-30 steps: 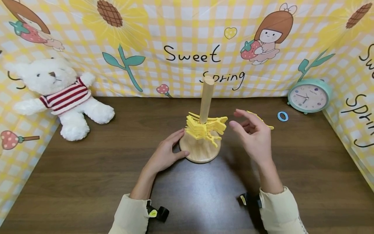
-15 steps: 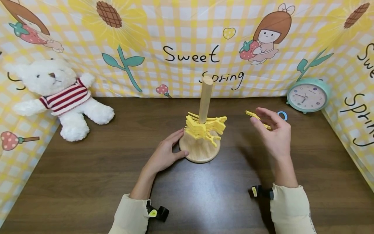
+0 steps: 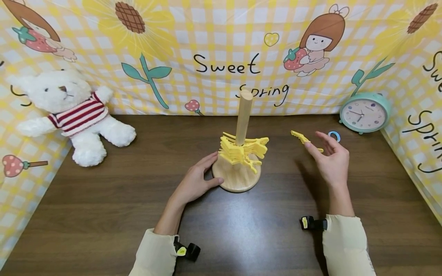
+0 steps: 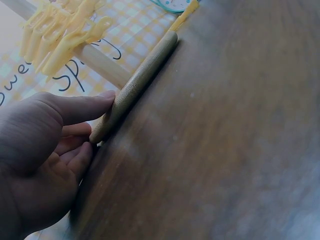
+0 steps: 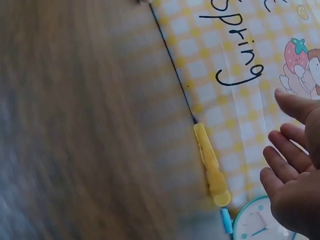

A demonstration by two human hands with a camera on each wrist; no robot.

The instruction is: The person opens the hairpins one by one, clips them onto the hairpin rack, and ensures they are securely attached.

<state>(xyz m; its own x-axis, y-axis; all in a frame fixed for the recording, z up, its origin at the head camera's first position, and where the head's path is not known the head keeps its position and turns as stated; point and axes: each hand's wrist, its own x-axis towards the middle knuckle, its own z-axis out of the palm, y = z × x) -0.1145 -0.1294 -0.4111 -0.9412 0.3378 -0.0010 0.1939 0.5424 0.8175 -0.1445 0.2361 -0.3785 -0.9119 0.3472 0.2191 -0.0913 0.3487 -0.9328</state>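
Note:
A wooden stand has a round base (image 3: 239, 181) and an upright post (image 3: 244, 119). Several thin yellow plastic pieces (image 3: 236, 151) are stacked around the lower post. My left hand (image 3: 196, 182) grips the left edge of the base; in the left wrist view the thumb (image 4: 92, 106) lies on its rim, with fingers below. To the right, a single yellow plastic piece (image 3: 299, 136) rests on the table. My right hand (image 3: 334, 163) is over the near end of that piece, thumb and fingers spread apart and nothing between them. The right wrist view shows the piece (image 5: 212, 172) beyond the fingers.
A small blue ring (image 3: 333, 134) lies just behind the right hand. The mint alarm clock (image 3: 364, 115) stands at the back right of the brown table (image 3: 103, 214). At the left sits a white teddy bear (image 3: 62, 92). Checked cloth (image 3: 214, 23) encloses the back and sides.
My right hand has moved right, away from the stand to the lone yellow piece, its thumb and fingers spreading. My left hand has stayed on the base.

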